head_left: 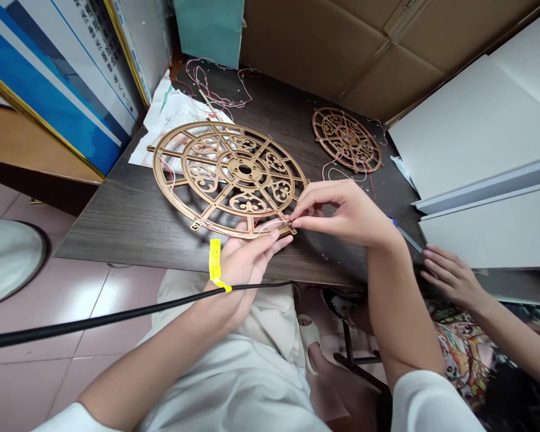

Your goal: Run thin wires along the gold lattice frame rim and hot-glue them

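The right hand pinches a thin red-and-white wire with its fingers at the near rim of the large round gold openwork frame. The left hand lies palm up beneath that rim, fingers together, touching it. The frame lies on the dark wood table; a smaller wired gold disc sits well apart.

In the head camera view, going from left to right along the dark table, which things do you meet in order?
White papers → large gold openwork wheel → right hand, pinching thin wire at the wheel's rim → small gold wheel wound with red wire → white boards.
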`<move>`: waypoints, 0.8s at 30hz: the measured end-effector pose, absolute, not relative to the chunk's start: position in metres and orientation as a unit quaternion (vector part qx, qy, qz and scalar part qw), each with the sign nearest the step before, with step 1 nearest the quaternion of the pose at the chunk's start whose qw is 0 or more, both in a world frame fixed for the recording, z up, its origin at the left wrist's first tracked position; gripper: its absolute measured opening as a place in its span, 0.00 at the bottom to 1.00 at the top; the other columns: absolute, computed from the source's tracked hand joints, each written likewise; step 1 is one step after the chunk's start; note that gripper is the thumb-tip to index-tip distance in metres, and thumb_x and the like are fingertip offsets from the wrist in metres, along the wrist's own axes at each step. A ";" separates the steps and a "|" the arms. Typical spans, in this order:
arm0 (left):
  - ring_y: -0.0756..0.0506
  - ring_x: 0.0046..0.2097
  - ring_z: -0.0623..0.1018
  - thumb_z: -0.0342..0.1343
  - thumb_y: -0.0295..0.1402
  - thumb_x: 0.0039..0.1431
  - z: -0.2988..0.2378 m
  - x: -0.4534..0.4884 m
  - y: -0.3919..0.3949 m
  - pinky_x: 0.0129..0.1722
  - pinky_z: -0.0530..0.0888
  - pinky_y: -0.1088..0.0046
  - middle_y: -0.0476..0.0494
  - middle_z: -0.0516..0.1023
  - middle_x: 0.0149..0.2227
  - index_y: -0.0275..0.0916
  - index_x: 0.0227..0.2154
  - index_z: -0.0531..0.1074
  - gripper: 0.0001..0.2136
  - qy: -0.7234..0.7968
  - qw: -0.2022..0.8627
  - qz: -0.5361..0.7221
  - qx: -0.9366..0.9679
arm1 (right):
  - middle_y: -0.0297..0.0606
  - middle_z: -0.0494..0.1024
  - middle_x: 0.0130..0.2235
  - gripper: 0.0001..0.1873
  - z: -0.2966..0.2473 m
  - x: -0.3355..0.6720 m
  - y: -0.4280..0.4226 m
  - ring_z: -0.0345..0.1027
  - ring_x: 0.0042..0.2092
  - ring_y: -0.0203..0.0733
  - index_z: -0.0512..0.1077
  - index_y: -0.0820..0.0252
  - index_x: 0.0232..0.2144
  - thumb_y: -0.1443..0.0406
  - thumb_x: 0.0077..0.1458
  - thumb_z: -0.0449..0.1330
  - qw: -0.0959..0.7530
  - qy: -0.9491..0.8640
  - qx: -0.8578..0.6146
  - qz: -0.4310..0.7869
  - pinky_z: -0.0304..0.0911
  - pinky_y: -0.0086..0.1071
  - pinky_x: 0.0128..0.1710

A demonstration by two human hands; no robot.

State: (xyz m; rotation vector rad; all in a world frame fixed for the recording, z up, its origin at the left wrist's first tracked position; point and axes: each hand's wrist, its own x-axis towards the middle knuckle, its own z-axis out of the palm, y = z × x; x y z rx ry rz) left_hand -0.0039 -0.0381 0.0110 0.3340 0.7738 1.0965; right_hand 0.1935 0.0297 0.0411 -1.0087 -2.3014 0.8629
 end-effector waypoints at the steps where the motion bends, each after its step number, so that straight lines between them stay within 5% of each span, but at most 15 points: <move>1: 0.36 0.61 0.75 0.58 0.22 0.59 0.011 -0.004 -0.038 0.58 0.80 0.64 0.26 0.75 0.56 0.23 0.43 0.78 0.10 0.355 0.770 0.506 0.155 | 0.37 0.79 0.36 0.08 0.040 0.193 0.030 0.70 0.37 0.33 0.81 0.59 0.36 0.61 0.59 0.67 0.240 -0.842 -0.365 0.316 0.64 0.28 0.38; 9: 0.39 0.55 0.79 0.61 0.23 0.56 0.007 -0.003 -0.038 0.51 0.82 0.68 0.33 0.79 0.49 0.27 0.36 0.79 0.06 0.352 0.765 0.515 0.161 | 0.38 0.80 0.38 0.08 0.040 0.191 0.030 0.72 0.39 0.34 0.82 0.59 0.37 0.60 0.59 0.68 0.236 -0.850 -0.343 0.323 0.65 0.28 0.40; 24: 0.37 0.57 0.77 0.61 0.23 0.56 0.010 -0.004 -0.038 0.50 0.81 0.64 0.32 0.79 0.48 0.27 0.36 0.79 0.06 0.357 0.766 0.509 0.161 | 0.38 0.80 0.38 0.08 0.045 0.190 0.031 0.72 0.38 0.34 0.83 0.59 0.37 0.62 0.60 0.66 0.228 -0.859 -0.328 0.321 0.66 0.28 0.39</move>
